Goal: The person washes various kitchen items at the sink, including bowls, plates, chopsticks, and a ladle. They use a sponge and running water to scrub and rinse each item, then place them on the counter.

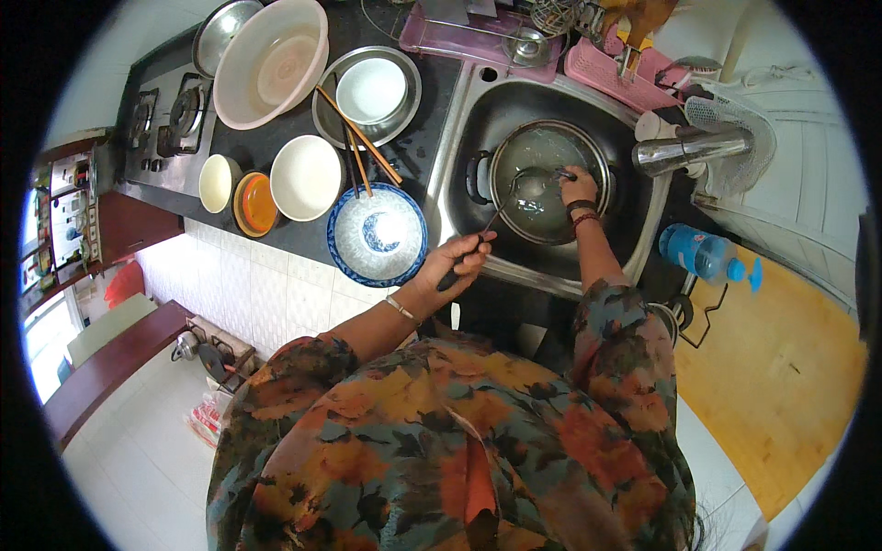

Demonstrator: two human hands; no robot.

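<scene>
My left hand (460, 265) grips the black handle of a metal ladle (506, 200), whose bowl dips into a wide pot. That two-handled metal pot (506, 224) sits in the steel sink and holds cloudy water (537, 148). Over the pot's right side, my right hand (580, 186) pinches a small dark scrubbing item (566, 174) close to the ladle's bowl. Fingers hide most of this item, so its exact kind is unclear. A blue-and-white patterned bowl (375, 255) rests on the counter edge, left of my left hand.
The sink (475, 110) has a faucet (689, 150) at its right. Leftward stand a white bowl (306, 178), chopsticks (365, 141), a metal basin (412, 86) and a pink plastic basin (231, 103). A blue pump bottle (699, 251) lies near a wooden board (772, 372).
</scene>
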